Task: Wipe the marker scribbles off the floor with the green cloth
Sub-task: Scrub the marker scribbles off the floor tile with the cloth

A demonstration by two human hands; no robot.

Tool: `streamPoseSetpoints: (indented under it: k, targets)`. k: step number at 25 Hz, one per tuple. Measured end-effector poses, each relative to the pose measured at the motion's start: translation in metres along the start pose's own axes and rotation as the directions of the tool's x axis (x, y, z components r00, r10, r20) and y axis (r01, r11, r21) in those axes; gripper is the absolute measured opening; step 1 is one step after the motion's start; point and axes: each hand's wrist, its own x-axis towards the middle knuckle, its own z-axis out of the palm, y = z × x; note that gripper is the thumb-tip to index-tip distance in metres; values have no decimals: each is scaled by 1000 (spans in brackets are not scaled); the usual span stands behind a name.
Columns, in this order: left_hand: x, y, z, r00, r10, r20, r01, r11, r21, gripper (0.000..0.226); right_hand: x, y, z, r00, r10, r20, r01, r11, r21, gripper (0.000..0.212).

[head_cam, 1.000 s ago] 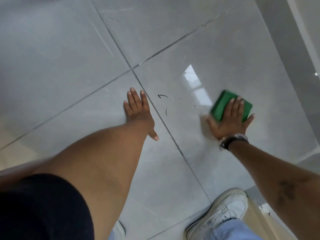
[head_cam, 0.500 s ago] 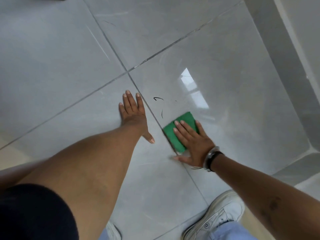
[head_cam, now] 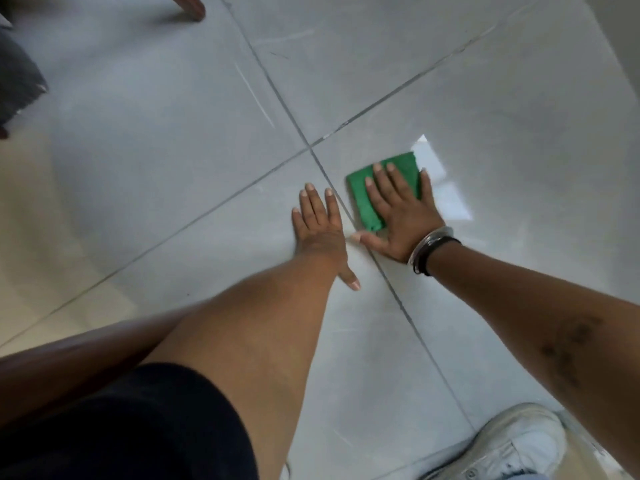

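Under right hand (head_cam: 403, 216), flat, fingers spread: green cloth (head_cam: 367, 195), scribbles hidden. Left hand (head_cam: 320, 230) flat on floor (head_cam: 173, 133).

— Moved, the green cloth (head_cam: 381, 188)? 
— Yes. One second ago far out to the right on the tile; half a second ago dragged back to the grout line (head_cam: 398, 296); now pushed forward again under the flat right hand (head_cam: 401, 216), just right of the tile crossing.
— And the scribbles?
— Seen before as two small black strokes beside the line. Not visible now, that spot covered by cloth and hand.
— Something else?
— Right thumb now laid across the grout line.
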Motion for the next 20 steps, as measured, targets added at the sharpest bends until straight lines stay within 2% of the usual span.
streamPoseSetpoints:
  k: [2, 5, 7, 9, 10, 12, 14, 15, 17, 19, 20]
  targets:
    - [1, -2, 0, 1000, -7, 15, 8, 1000, -19, 183, -38, -1, 15, 986, -158, 54, 161, 986, -50, 98]
    - [-2, 1, -1, 1000, -10, 25, 10, 1000, 29, 183, -108, 11, 37, 983, -154, 102, 159, 986, -49, 95]
    - [-1, 5, -4, 997, -42, 59, 39, 998, 55, 182, -144, 22, 49, 992, -46, 115, 50, 998, -35, 92]
    - [-3, 13, -10, 991, -94, 97, 85, 992, 89, 181, -173, 25, 56, 972, 197, 131, -195, 980, -34, 88]
    - [-4, 16, -15, 986, -114, 119, 102, 989, 104, 180, -180, 20, 57, 930, 335, 150, -337, 941, -16, 86]
    - [-4, 16, -22, 981, -119, 154, 98, 986, 134, 177, -181, -2, 55, 797, 560, 228, -583, 811, 47, 83]
    - [-8, 9, -25, 982, -103, 159, 75, 982, 173, 173, -168, -29, 49, 660, 682, 314, -742, 658, 130, 84]
    - [-9, 6, -24, 981, -98, 165, 65, 979, 193, 172, -157, -36, 46, 618, 720, 315, -784, 595, 178, 89]
    - [-7, 3, -21, 983, -92, 158, 55, 972, 227, 173, -124, -35, 37, 587, 767, 259, -804, 516, 295, 98]
    - [-5, 5, -16, 986, -85, 145, 46, 965, 258, 177, -74, -17, 24, 620, 760, 198, -754, 506, 418, 105]
    - [-5, 7, -14, 987, -86, 137, 48, 965, 259, 179, -49, -8, 15, 681, 716, 154, -704, 583, 406, 107]
